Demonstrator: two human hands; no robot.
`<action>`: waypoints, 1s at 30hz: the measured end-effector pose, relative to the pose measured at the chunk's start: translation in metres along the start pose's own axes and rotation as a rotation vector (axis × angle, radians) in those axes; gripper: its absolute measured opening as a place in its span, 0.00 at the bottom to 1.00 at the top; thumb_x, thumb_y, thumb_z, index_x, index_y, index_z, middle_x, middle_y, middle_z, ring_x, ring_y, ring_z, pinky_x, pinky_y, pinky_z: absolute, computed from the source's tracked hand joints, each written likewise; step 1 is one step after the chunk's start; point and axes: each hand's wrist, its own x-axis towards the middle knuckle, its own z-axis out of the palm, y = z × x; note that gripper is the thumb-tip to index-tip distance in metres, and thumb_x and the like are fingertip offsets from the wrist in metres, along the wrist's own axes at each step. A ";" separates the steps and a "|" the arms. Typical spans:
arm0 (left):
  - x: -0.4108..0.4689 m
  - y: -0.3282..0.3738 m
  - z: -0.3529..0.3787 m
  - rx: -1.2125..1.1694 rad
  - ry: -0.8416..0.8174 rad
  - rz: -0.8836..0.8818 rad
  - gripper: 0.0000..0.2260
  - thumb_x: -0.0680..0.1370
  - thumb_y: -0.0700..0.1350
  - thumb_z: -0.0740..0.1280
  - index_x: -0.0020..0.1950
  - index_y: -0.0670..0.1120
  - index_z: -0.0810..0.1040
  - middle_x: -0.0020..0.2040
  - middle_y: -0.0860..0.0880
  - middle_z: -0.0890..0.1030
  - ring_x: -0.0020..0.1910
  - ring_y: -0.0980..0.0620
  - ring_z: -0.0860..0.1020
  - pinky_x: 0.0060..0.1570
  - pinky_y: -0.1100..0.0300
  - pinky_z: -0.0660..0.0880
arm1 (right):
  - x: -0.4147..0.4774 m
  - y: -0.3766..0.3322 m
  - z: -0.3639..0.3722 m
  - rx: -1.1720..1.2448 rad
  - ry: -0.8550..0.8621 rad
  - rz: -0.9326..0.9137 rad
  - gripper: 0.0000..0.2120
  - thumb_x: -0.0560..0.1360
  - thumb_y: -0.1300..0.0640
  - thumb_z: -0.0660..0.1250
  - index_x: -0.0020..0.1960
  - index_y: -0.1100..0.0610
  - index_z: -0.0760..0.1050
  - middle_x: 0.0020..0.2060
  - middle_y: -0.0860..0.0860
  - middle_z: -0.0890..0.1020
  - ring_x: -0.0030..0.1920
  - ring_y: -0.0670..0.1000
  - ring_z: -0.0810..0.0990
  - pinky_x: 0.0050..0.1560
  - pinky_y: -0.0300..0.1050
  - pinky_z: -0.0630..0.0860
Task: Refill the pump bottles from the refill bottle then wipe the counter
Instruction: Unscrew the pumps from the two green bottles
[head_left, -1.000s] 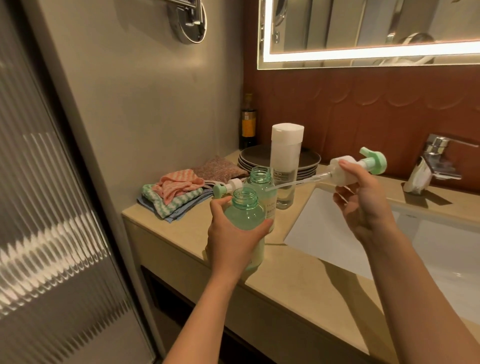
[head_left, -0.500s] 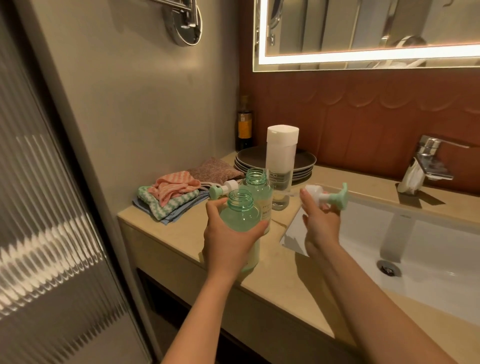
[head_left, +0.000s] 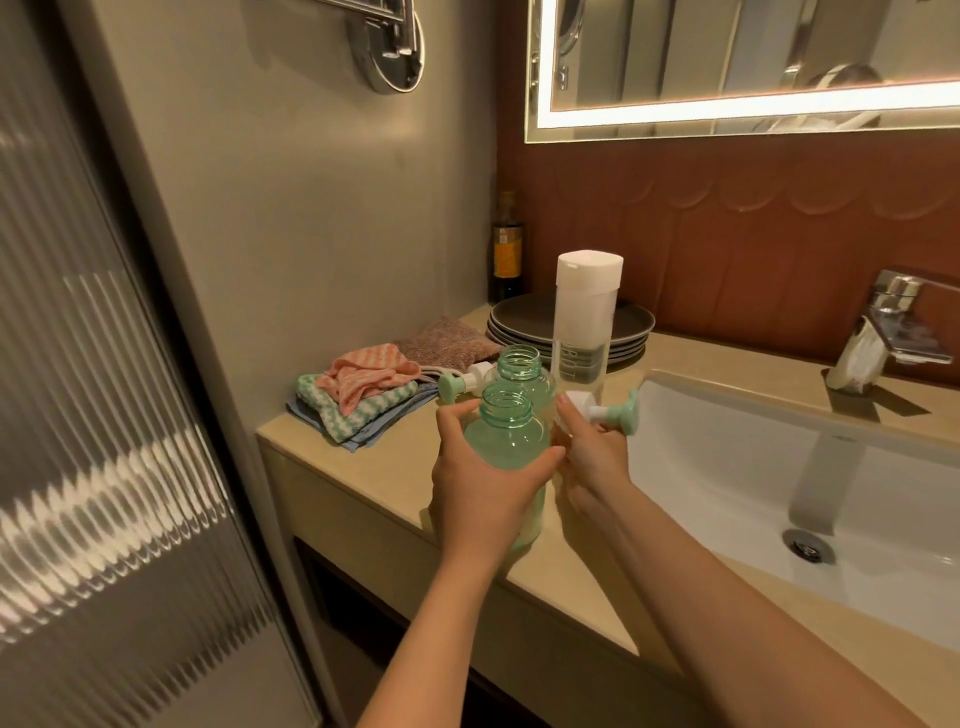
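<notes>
Beige counter is holding folded cloths by the wall, grey plates and a dark bottle sitting in the corner, a white-capped bottle plus two open green bottles standing beside the sink.

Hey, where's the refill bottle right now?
In the head view the refill bottle stands upright mid-counter, left of the sink, in front of the stacked plates and just behind the rear green pump bottle.

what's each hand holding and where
The left hand grips the near bottle round its body, below the open neck. The right hand holds the pump by its white collar.
</notes>
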 end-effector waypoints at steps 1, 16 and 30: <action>0.000 0.000 0.000 -0.001 0.000 0.003 0.30 0.61 0.51 0.80 0.54 0.58 0.64 0.47 0.65 0.72 0.47 0.63 0.74 0.42 0.68 0.70 | 0.001 0.003 0.002 -0.027 -0.004 0.003 0.13 0.71 0.56 0.72 0.51 0.60 0.74 0.45 0.57 0.83 0.45 0.54 0.82 0.49 0.50 0.79; 0.000 -0.005 0.003 -0.020 0.004 0.009 0.31 0.63 0.50 0.80 0.57 0.55 0.65 0.48 0.66 0.71 0.44 0.76 0.69 0.38 0.80 0.66 | -0.006 -0.006 0.010 -0.341 -0.313 -0.297 0.14 0.73 0.62 0.69 0.52 0.47 0.71 0.43 0.48 0.80 0.45 0.47 0.80 0.45 0.40 0.78; 0.000 -0.009 0.006 -0.035 0.041 0.034 0.29 0.61 0.51 0.80 0.51 0.60 0.64 0.50 0.68 0.71 0.48 0.77 0.69 0.39 0.81 0.65 | 0.035 -0.028 0.005 -1.243 -0.234 -1.197 0.25 0.63 0.56 0.78 0.58 0.55 0.76 0.53 0.52 0.80 0.54 0.53 0.76 0.51 0.46 0.72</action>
